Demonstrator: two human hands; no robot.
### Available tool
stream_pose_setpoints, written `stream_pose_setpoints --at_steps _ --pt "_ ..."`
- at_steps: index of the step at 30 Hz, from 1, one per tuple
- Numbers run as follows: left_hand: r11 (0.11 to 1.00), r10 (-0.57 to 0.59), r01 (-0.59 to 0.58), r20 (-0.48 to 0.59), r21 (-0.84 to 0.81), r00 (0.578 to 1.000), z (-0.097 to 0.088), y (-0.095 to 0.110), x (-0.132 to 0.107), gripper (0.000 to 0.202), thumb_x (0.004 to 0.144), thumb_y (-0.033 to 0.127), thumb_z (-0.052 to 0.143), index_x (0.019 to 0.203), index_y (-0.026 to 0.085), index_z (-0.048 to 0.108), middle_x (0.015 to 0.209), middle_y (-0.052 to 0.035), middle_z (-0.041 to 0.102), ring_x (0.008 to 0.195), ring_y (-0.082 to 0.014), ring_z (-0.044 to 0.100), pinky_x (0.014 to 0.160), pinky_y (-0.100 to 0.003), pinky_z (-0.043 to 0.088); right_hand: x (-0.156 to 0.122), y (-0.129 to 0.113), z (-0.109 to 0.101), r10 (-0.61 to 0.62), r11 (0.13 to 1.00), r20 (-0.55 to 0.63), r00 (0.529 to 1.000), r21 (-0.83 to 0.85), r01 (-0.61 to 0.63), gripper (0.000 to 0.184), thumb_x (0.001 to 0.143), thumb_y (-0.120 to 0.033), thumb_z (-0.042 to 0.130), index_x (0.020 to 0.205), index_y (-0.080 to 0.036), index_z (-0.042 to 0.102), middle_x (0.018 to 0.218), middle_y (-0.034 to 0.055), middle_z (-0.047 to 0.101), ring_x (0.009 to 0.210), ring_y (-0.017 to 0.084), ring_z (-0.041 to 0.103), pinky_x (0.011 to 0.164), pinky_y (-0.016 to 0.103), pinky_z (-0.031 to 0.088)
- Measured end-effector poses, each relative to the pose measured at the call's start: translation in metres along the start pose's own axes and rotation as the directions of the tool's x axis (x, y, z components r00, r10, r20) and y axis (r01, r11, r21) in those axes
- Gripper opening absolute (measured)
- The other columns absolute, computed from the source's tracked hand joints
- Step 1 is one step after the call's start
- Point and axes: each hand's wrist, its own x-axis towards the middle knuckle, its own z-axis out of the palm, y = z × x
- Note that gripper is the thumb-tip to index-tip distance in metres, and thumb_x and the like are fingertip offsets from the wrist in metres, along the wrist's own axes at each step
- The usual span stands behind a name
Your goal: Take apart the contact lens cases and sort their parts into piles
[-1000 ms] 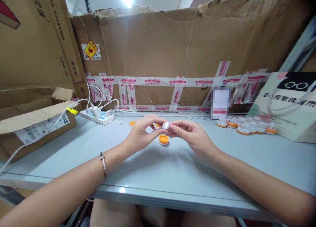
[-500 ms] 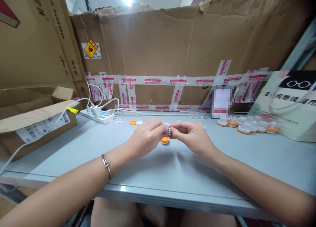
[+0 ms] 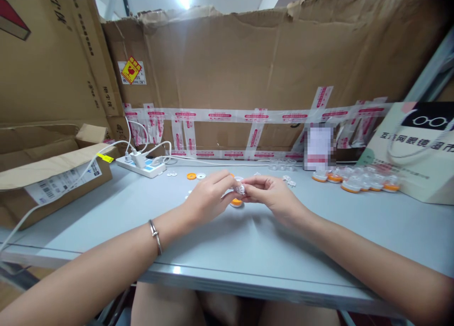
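Between my hands, above the table, is a small white plastic part (image 3: 241,189) with an openwork shape; its exact kind is too small to make out. The fingertips of my right hand (image 3: 275,196) pinch it from the right. My left hand (image 3: 212,196) has its fingers closed against its other side, partly covering it. Just under the fingertips an orange and white round piece (image 3: 236,203) sits on the table. Farther left lie an orange ring (image 3: 191,176) and a white ring (image 3: 201,176). Small white parts (image 3: 289,180) lie beyond my right hand.
Clear-topped round cases with orange bases (image 3: 369,182) cluster at the right, beside a paper bag (image 3: 407,151). A power strip (image 3: 145,167) with cables and an open cardboard box (image 3: 64,175) stand left. A large taped cardboard sheet (image 3: 227,71) walls off the table's back.
My left fingers have shifted slightly on the white part, and more of it shows. My right hand has moved a little left, uncovering the small white parts behind it.
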Motion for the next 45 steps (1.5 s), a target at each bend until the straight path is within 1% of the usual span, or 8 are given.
stream_pose_setpoints --at_steps 8,13,17,22,29,33,38,45 --pt "0.966 -0.173 0.136 -0.159 -0.222 0.972 0.001 -0.005 0.005 0.010 0.073 0.017 0.063 0.079 0.015 0.055 0.075 -0.0010 0.056 0.072 -0.0111 0.053 0.066 -0.024 0.045 0.011 0.002 -0.009 0.180 0.980 -0.061 0.982 0.099 -0.174 0.011 0.065 -0.023 0.067 0.070 -0.015 0.063 0.063 0.0006 0.065 0.059 0.008 0.061 0.065 0.020 0.050" --pt "0.858 -0.390 0.331 -0.078 -0.392 0.918 -0.005 -0.024 0.021 0.014 0.076 0.025 0.059 0.084 0.014 0.058 0.082 -0.0039 0.061 0.074 -0.0116 0.057 0.070 -0.024 0.048 0.031 0.003 -0.045 -0.080 0.990 -0.268 0.960 -0.137 0.044 0.018 0.062 -0.028 0.069 0.073 -0.016 0.060 0.067 0.0018 0.066 0.063 0.012 0.062 0.067 0.026 0.050" --pt "0.792 -0.457 0.440 0.066 -0.423 0.887 -0.008 -0.038 0.036 0.021 0.078 0.031 0.055 0.084 0.012 0.062 0.078 -0.0041 0.063 0.072 -0.0121 0.057 0.069 -0.024 0.047 0.045 0.009 -0.081 -0.239 0.846 -0.313 0.919 -0.532 0.039 0.013 0.066 -0.029 0.063 0.069 -0.016 0.059 0.068 0.0036 0.066 0.065 0.015 0.062 0.065 0.029 0.048" --pt "0.753 -0.465 0.448 0.093 -0.482 0.881 -0.003 -0.047 0.034 0.023 0.078 0.031 0.054 0.089 0.012 0.063 0.082 -0.0049 0.061 0.072 -0.0125 0.057 0.068 -0.025 0.047 0.054 0.021 -0.096 -0.229 0.573 -0.238 0.944 -0.817 -0.067 0.017 0.070 -0.029 0.055 0.072 -0.016 0.067 0.076 0.0060 0.069 0.074 0.020 0.061 0.068 0.030 0.043" --pt "0.572 -0.565 0.531 0.169 -0.626 0.808 -0.004 -0.038 0.027 0.019 0.076 0.025 0.057 0.090 0.012 0.062 0.083 -0.0046 0.062 0.070 -0.0104 0.058 0.069 -0.025 0.047 0.056 0.029 -0.093 -0.173 0.530 -0.229 0.958 -0.842 -0.105 0.022 0.067 -0.033 0.058 0.077 -0.017 0.070 0.073 0.0045 0.067 0.069 0.019 0.058 0.062 0.028 0.041" --pt "0.507 -0.544 0.514 0.205 -0.692 0.813 -0.005 -0.032 0.027 0.019 0.073 0.023 0.061 0.089 0.013 0.056 0.076 -0.0021 0.062 0.069 -0.0104 0.059 0.069 -0.025 0.047 0.043 0.015 -0.071 -0.175 0.644 -0.215 0.961 -0.763 -0.053 0.033 0.068 -0.041 0.058 0.088 -0.016 0.067 0.080 0.0067 0.067 0.073 0.019 0.058 0.065 0.029 0.042" --pt "0.505 -0.486 0.510 0.259 -0.696 0.835 -0.005 -0.028 0.023 0.016 0.072 0.022 0.063 0.077 0.012 0.051 0.072 -0.0019 0.062 0.068 -0.0118 0.060 0.068 -0.027 0.048 0.019 -0.014 -0.025 -0.124 0.893 0.053 0.991 -0.430 0.135 0.030 0.074 -0.043 0.056 0.086 -0.018 0.065 0.082 0.0044 0.067 0.079 0.016 0.059 0.074 0.029 0.044" --pt "0.779 -0.389 0.388 0.105 -0.493 0.915 -0.011 -0.026 0.020 0.013 0.076 0.027 0.060 0.078 0.014 0.056 0.076 -0.0027 0.062 0.070 -0.0129 0.061 0.065 -0.025 0.049 0.017 -0.024 -0.001 -0.089 0.959 0.053 0.995 -0.266 0.100 0.027 0.070 -0.039 0.063 0.086 -0.017 0.062 0.079 0.0044 0.068 0.079 0.016 0.062 0.080 0.033 0.046"
